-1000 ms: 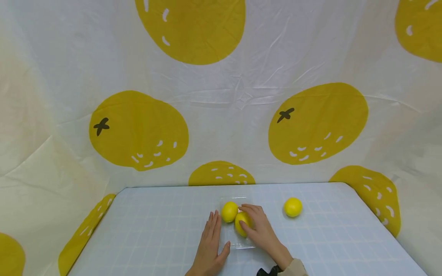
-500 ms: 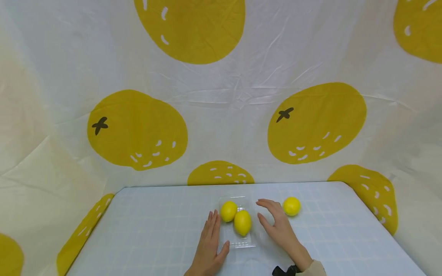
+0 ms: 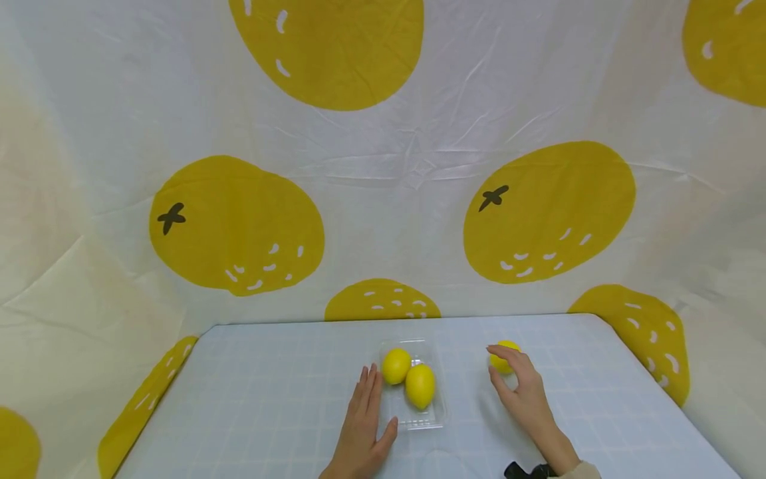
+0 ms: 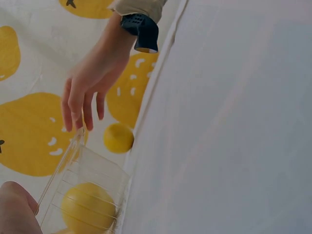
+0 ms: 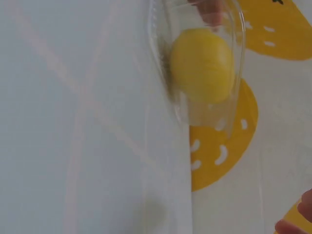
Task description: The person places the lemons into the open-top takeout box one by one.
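Note:
Two yellow lemons, one farther back [image 3: 396, 366] and one nearer [image 3: 421, 386], lie in a clear plastic tray [image 3: 431, 418]. My left hand [image 3: 361, 426] rests along the tray's left side with straight fingers and thumb spread. To the right, a third lemon [image 3: 507, 346] sits on the table, partly hidden behind my right hand [image 3: 528, 392]. The right fingers and thumb are parted and loosely curved, with nothing gripped. In the left wrist view the right hand [image 4: 92, 85] hangs above the loose lemon [image 4: 118, 138], a gap showing between them.
A pale blue checked cloth [image 3: 287, 386] covers the table. Behind it hangs a white curtain [image 3: 395, 219] printed with large yellow fruit. A dark band [image 4: 141, 31] sits on the right wrist.
My right hand has let go of the nearer lemon in the tray and moved right to the loose lemon. The left hand has stayed beside the tray.

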Available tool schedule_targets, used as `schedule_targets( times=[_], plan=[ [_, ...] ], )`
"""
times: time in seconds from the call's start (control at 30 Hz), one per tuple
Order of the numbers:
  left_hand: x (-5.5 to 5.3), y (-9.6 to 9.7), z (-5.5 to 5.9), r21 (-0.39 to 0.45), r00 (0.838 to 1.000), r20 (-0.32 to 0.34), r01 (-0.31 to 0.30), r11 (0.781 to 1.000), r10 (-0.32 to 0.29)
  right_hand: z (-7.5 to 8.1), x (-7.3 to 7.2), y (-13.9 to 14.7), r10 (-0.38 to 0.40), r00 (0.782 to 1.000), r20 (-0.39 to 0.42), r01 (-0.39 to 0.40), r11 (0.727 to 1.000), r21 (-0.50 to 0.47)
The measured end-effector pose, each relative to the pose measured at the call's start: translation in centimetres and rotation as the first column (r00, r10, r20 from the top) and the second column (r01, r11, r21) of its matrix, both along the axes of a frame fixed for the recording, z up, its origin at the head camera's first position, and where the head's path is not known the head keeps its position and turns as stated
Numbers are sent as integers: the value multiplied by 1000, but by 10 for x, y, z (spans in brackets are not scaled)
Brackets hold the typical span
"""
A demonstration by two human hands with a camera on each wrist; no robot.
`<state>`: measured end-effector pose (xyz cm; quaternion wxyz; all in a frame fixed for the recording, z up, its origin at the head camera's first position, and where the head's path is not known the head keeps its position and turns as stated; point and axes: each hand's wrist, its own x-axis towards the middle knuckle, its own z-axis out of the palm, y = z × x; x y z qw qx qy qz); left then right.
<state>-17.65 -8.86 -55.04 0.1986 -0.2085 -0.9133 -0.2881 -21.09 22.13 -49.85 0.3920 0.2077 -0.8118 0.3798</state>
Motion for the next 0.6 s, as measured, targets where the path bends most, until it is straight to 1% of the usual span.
schedule_targets(
  times=[0.23, 0.3, 0.37, 0.43, 0.53, 0.6],
  plan=[
    [0, 1, 1, 13, 1000, 11, 2, 1000, -2, -7, 2, 16, -124, 991, 46, 124, 992, -11],
    [0, 1, 1, 11, 1000, 15, 4, 1000, -4, -10, 2, 20, -135, 990, 48, 136, 991, -18],
    [0, 1, 1, 6, 1000, 12, 2, 1000, -2, -14, 0, 24, -134, 990, 38, 135, 991, -24],
    [0, 1, 1, 3, 1000, 12, -2, 1000, 2, -17, -2, 27, -129, 991, 48, 130, 991, -29],
    [1, 1, 1, -2, 1000, 15, -9, 1000, 9, -22, -6, 30, -118, 986, 121, 124, 992, -38],
    [1, 1, 1, -5, 1000, 28, -12, 1000, 12, -24, -8, 31, -108, 976, 191, 117, 992, -40]
  ],
)
